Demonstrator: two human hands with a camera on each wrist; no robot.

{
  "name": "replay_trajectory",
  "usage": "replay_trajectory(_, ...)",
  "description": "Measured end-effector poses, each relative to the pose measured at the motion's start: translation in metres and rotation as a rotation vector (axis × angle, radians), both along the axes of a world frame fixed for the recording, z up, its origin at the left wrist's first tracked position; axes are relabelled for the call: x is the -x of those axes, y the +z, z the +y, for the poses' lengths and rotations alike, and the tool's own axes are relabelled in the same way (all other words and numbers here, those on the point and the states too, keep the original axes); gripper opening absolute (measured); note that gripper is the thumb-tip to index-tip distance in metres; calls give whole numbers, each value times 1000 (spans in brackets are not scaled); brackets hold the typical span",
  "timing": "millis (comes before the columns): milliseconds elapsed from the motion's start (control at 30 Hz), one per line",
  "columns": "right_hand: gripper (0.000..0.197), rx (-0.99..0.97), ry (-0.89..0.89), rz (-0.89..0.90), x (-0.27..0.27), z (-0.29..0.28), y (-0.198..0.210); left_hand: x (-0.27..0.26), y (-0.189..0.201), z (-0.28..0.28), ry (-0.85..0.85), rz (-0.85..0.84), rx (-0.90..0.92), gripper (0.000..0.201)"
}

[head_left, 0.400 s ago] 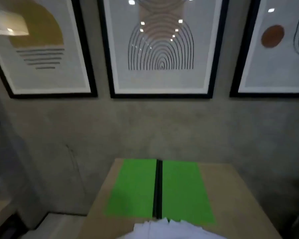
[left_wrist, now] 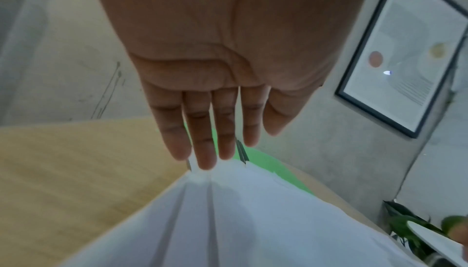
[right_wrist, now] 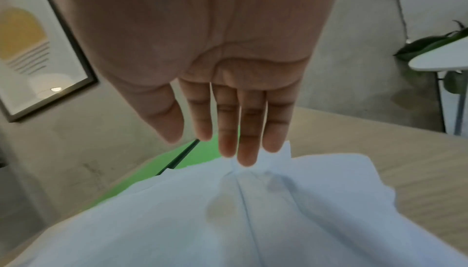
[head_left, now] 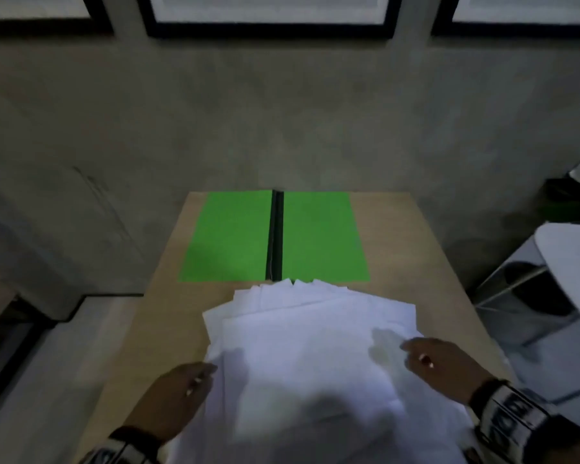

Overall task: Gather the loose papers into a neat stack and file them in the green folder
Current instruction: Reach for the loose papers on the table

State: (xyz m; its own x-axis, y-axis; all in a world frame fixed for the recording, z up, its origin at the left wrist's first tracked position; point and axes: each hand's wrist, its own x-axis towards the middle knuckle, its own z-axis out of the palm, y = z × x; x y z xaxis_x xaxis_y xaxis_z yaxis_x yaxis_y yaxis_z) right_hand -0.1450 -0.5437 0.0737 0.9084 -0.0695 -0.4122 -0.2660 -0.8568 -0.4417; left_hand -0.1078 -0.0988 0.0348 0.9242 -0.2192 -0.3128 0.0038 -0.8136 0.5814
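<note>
Grey concrete wall (head_left: 282,122) fills the upper part of the head view, with the lower edges of black-framed prints (head_left: 272,26) hanging along its top. Below it stands a light wooden table (head_left: 412,249), its far edge against the wall. On the far half of the table lies the green folder (head_left: 231,236), opened flat, with a dark spine running down its middle. Just in front of the folder, on the near half, the white papers (head_left: 302,346) lie in a loose, fanned heap, their far corners jagged and reaching the folder's near edge.

To the right of the table is a white side table (head_left: 570,256) on thin metal legs, and a leafy plant (right_wrist: 435,41) shows behind it in the right wrist view.

The left hand (head_left: 176,396) is at the left edge of the papers, fingers straight and close together; in the left wrist view its fingertips (left_wrist: 207,161) meet the edge of the sheets. The right hand (head_left: 446,366) is at the right edge, fingers likewise straight and together, with the fingertips (right_wrist: 247,157) on a raised corner of paper. Neither hand grips anything. Both wrists wear patterned straps (head_left: 513,416).
</note>
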Motion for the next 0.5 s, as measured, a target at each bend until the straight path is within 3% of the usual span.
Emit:
replay_trajectory(200,64,56,-113,100,-20,9,-28,-23,-12,-34,82,148,-43,45)
replay_trajectory(400,80,37,-268,231,-22,12,-46,-28,-24,-48,163,271,-59,58)
replay_trajectory(500,82,-32,-428,208,-19,18,-52,-28,-32,-48,230,295,-58,82)
